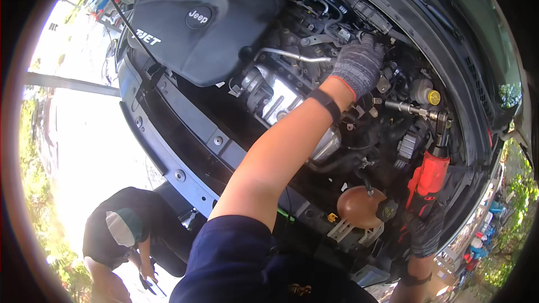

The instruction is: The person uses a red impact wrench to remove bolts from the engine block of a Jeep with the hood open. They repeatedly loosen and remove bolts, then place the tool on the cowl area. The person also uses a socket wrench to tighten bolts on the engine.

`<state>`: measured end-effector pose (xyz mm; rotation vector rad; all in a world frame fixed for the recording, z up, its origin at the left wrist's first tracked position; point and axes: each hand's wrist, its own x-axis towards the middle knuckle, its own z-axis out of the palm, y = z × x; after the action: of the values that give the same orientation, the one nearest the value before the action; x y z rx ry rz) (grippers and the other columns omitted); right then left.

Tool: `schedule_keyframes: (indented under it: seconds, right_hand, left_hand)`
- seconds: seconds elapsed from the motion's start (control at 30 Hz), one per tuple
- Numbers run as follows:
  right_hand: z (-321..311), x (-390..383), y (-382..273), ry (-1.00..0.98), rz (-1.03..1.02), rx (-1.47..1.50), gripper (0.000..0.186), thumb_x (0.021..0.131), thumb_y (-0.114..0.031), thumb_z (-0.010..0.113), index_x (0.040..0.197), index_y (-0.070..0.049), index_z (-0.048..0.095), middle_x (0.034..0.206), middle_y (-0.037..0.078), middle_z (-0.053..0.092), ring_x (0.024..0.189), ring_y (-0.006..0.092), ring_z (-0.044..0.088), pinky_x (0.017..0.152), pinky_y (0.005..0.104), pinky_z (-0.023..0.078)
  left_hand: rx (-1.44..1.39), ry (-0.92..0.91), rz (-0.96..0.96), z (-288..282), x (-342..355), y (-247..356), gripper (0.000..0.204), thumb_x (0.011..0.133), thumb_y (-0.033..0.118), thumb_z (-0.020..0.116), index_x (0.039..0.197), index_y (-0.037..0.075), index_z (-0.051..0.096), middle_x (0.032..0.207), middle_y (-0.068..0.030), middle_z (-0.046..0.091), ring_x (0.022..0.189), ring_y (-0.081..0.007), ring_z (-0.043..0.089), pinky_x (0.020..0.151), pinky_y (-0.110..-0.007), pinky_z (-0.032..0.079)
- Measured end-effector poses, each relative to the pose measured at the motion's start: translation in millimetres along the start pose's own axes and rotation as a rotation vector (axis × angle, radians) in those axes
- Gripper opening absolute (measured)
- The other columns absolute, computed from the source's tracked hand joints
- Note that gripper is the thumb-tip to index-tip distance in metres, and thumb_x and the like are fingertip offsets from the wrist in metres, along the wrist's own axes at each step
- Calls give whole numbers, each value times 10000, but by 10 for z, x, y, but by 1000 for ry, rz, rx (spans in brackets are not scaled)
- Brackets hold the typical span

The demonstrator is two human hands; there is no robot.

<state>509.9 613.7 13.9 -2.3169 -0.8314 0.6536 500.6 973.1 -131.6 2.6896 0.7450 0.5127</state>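
Observation:
My left hand (360,63), in a grey knit glove with an orange cuff, reaches into the rear of the engine bay. Its fingers are bent down among hoses and connectors, and what they grip is hidden. On the right, my right hand (425,229), also gloved, is closed round the grip of a red cordless ratchet (428,177). A silver extension bar (409,109) runs left from the ratchet's head toward the middle of the bay. A yellow-capped reservoir (424,92) sits just behind the bar.
A black engine cover (208,19) lies at the far left over the engine. A silver heat shield (279,96) is under my left forearm. Near my right hand stands a brown coolant tank (360,207) with a black cap. A co-worker (140,227) bends down at the lower left, holding a tool.

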Motion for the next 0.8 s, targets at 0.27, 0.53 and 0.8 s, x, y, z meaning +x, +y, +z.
schedule_keyframes:
  seconds: [0.27, 0.53, 0.8]
  right_hand:
    - [30, 60, -10, -23, 19, -68, 475, 779, -200, 911, 1200, -51, 748, 1028, 98, 816, 905, 252, 799, 824, 401, 631]
    - [135, 19, 32, -84, 126, -25, 474, 783, -200, 902, 1205, -53, 745, 1045, 94, 813, 940, 242, 793, 864, 402, 625]
    - [4, -63, 67, -79, 65, 74, 513, 787, -208, 902, 1246, -55, 732, 1072, 103, 816, 967, 214, 793, 889, 375, 625]
  left_hand:
    - [216, 6, 257, -189, 134, -177, 344, 954, 249, 666, 1270, 130, 731, 1282, -149, 664, 1226, -360, 654, 945, -505, 560]
    - [199, -18, 186, 446, -78, -69, 497, 975, 339, 656, 1457, 225, 615, 1549, -169, 514, 1398, -382, 555, 1048, -635, 499]
    - [135, -15, 51, 658, -106, 104, 580, 906, 387, 696, 1427, 140, 639, 1544, -253, 500, 1452, -489, 460, 1152, -677, 400]
